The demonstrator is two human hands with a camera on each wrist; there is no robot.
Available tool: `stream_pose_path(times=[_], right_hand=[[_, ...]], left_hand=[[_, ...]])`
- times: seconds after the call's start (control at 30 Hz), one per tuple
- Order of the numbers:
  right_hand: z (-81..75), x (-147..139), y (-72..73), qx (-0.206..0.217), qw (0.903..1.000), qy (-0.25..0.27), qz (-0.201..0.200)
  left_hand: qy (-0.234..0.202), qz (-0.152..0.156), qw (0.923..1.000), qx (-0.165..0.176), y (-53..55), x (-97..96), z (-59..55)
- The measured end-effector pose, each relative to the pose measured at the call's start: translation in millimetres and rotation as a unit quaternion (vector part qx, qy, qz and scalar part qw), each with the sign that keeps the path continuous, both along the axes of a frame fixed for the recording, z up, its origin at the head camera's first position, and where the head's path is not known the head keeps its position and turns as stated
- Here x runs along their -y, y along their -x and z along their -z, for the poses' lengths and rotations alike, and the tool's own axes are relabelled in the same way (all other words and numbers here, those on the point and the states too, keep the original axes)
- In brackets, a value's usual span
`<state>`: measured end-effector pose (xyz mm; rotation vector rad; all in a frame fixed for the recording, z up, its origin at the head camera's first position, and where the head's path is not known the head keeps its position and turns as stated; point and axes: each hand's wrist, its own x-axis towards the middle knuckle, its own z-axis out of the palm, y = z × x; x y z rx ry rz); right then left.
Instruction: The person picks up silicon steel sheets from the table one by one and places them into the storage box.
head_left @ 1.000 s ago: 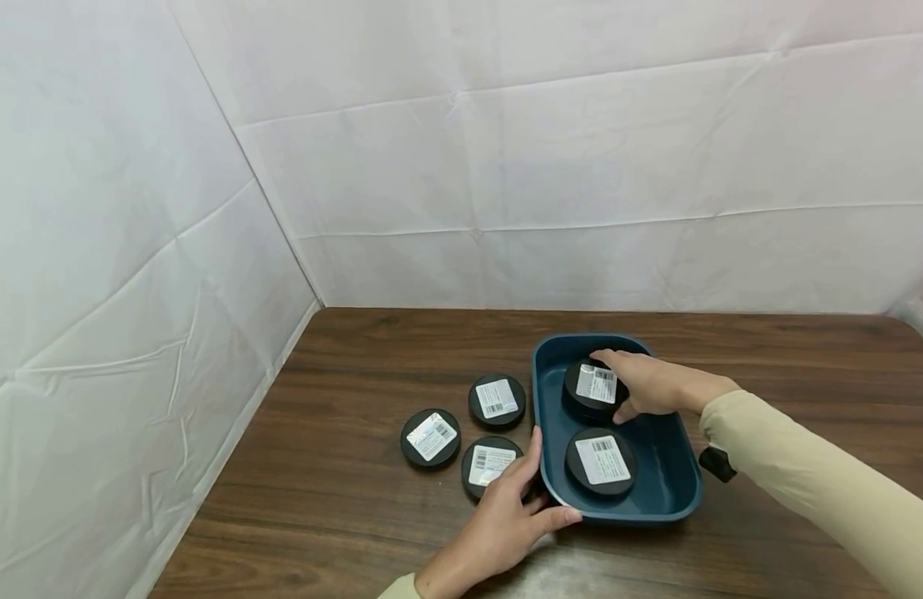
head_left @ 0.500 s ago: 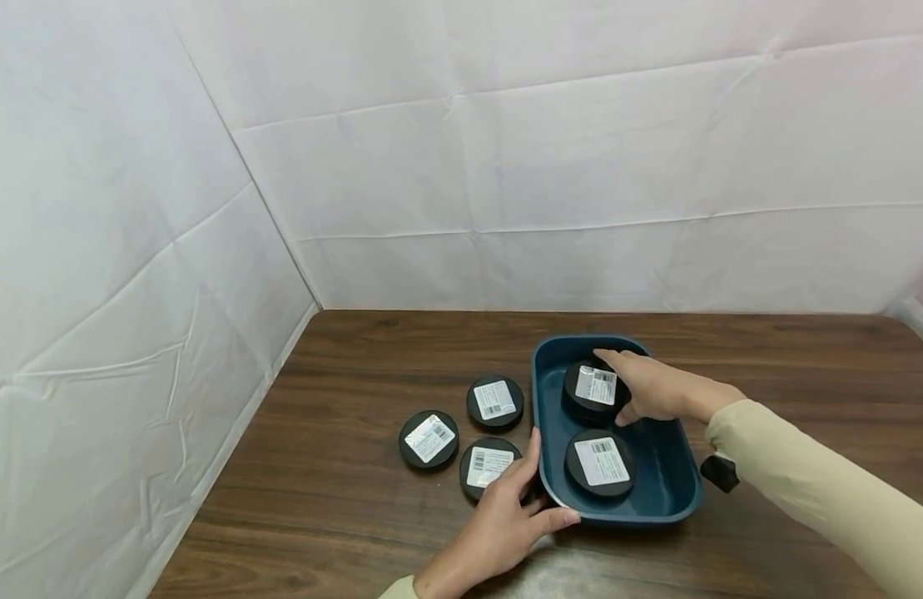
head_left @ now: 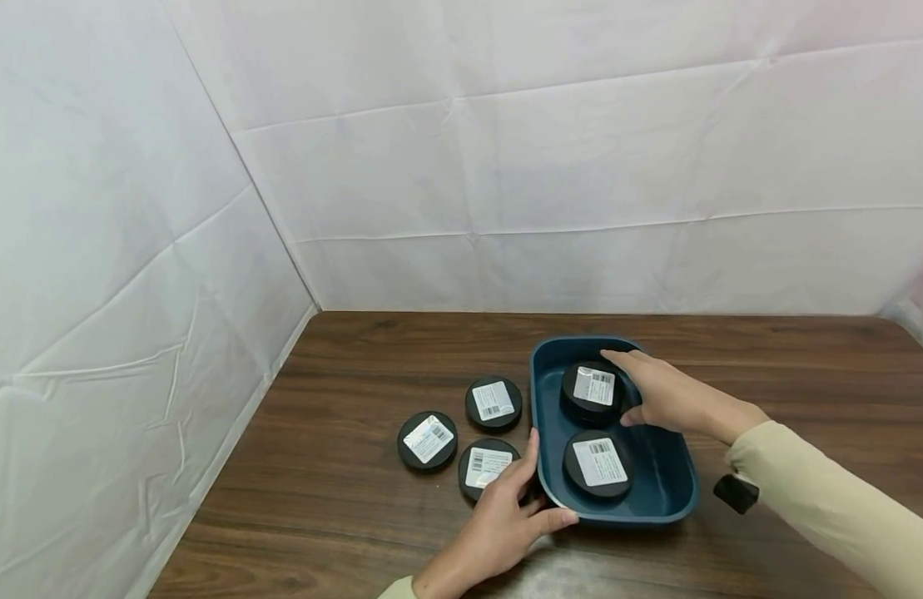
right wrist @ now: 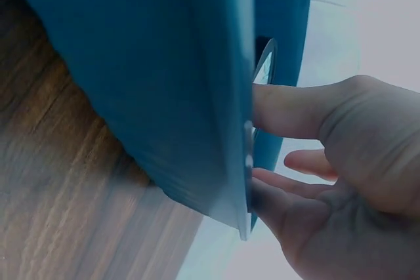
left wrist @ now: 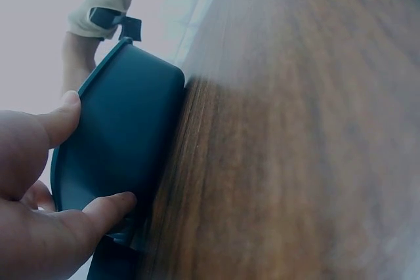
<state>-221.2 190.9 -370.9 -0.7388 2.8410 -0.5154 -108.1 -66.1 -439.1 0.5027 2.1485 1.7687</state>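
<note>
A deep blue rectangular tray [head_left: 659, 478] stands on the table. Inside it, towards the back, sits a black round disc with a white barcode label [head_left: 594, 387]; it looks thick, perhaps two stacked. A similar labelled black disc [head_left: 598, 464] lies nearer the front. My right hand [head_left: 667, 399] is over the tray's right side, fingers spread, just right of the back disc with a small gap showing. My left hand [head_left: 498, 524] holds the tray's near left corner, thumb at the front rim and fingers along the outer wall, as the left wrist view also shows.
Left of the tray, three more labelled discs lie on the wooden table [head_left: 341, 499]: a back disc [head_left: 493, 403], a leftmost disc [head_left: 427, 441] and a front disc [head_left: 489, 466], partly behind my left hand. White sheeting [head_left: 461, 166] hangs behind and at the left.
My right hand has let go of the back disc and drawn slightly right, away from it. The left hand and tray have kept their places; the view shifts slightly.
</note>
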Motion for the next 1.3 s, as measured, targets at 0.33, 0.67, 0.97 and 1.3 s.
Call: stream_pose_path(times=[0.33, 0.67, 0.97, 1.3], right_hand=[[-4.8, 6.6, -19.2, -0.010, 0.9996, 0.017, 0.021], [-1.7, 4.4, -31.4, -0.020, 0.9989, 0.022, 0.036], [-1.5, 0.4, -45.4, -0.034, 0.9971, 0.042, 0.053], [5.2, -6.1, -61.2, -0.033, 0.9939, 0.070, 0.078]], left_hand=[[0.002, 0.000, 1.0000, 0.008, 0.3, -0.2, -1.4], [-0.007, -0.003, 1.0000, -0.001, -0.7, -0.4, -3.1], [-0.002, -0.003, 1.0000, 0.002, -1.1, 0.0, -1.6], [0.009, -0.005, 0.9999, -0.003, -1.2, 0.2, -2.4]])
